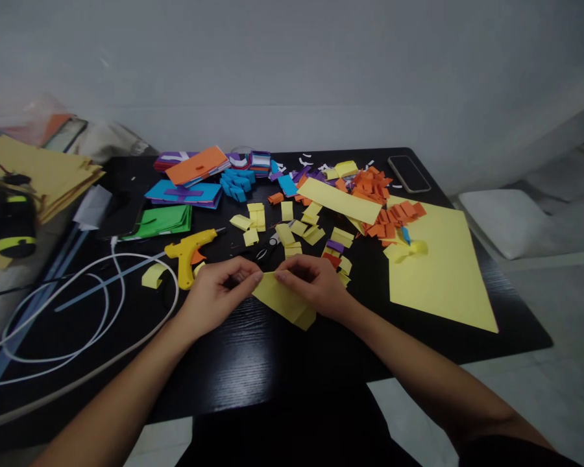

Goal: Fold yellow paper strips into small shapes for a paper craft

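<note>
A creased strip of yellow paper (285,300) is held up over the front of the black table. My left hand (219,292) pinches its left corner between thumb and fingers. Along the top edge, my right hand (316,285) grips the same paper, thumb in front. Just beyond my hands lie scissors (271,243), partly covered by small folded yellow pieces (287,233). A yellow glue gun (187,256) rests beside my left hand, its nozzle pointing away to the right.
A large yellow sheet (440,272) lies at right, with folded orange pieces (370,188) and a phone (409,174) behind it. Green paper (163,220), blue paper (185,192) and an orange bundle (197,167) sit at back left. White cables (109,305) loop across the left side.
</note>
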Demonstrator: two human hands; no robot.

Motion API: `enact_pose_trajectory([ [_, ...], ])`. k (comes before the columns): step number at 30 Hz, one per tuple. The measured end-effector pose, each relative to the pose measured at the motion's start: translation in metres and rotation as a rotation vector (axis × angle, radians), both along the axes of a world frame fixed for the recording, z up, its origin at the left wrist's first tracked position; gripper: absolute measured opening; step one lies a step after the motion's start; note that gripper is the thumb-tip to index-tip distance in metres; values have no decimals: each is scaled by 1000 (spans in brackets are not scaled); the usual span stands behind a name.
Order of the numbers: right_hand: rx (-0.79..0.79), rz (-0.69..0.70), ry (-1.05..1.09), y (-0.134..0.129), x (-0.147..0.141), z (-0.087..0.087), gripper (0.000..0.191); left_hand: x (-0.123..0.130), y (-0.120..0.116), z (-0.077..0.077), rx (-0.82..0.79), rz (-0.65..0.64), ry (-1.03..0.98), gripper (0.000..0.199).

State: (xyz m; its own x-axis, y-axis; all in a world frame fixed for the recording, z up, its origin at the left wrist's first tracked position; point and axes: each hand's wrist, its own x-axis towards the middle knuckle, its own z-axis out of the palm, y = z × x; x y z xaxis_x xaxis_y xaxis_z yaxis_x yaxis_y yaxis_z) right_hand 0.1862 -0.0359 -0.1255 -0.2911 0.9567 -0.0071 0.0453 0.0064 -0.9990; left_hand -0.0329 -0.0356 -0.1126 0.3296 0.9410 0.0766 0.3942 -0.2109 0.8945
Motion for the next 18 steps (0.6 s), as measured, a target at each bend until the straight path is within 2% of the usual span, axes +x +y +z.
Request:
enact_pose_trajectory([
  [11,-48,11,7,-1,1,5,20,1,0,1,37,-30,3,15],
  [18,-52,19,12,-1,0,2,18,4,-1,0,41,-23,23,14],
])
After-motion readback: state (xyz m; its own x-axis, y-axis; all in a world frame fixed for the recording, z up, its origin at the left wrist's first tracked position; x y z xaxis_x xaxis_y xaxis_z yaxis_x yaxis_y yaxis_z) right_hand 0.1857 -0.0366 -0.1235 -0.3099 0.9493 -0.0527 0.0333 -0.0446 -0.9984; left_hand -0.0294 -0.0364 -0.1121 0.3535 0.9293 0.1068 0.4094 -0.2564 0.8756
